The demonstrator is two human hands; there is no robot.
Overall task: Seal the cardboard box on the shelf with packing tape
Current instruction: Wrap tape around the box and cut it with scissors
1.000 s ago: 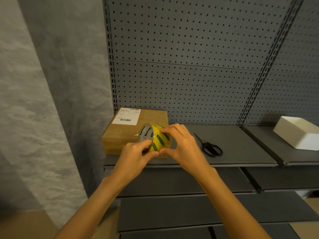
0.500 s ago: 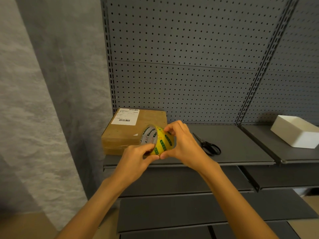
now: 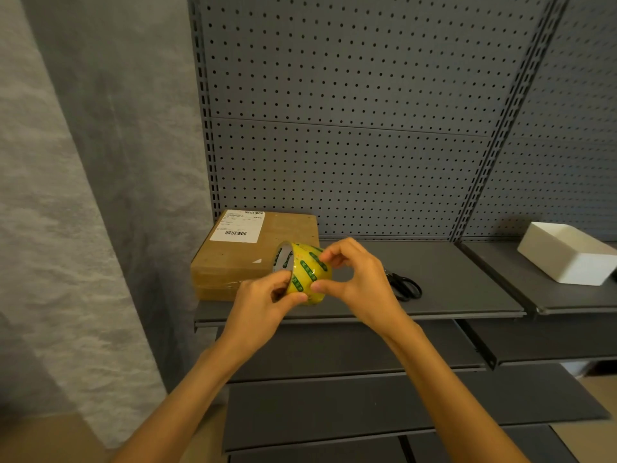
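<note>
A flat brown cardboard box [image 3: 240,259] with a white shipping label lies at the left end of the grey shelf [image 3: 467,295]. In front of its right corner I hold a yellow roll of packing tape [image 3: 307,274] with green print. My left hand [image 3: 263,302] grips the roll from below, thumb on its outer face and fingers at the core. My right hand [image 3: 357,279] pinches the roll's right side between thumb and curled fingers. Both hands hover just above the shelf's front edge.
Black scissors [image 3: 405,287] lie on the shelf just right of my right hand. A white rectangular box [image 3: 567,253] sits on the neighbouring shelf at the right. Grey pegboard backs the shelving, lower shelves project below, and a grey wall stands at the left.
The roll has turned slightly in my hands and my right fingers have shifted along its outer face. Both hands stay in front of the box.
</note>
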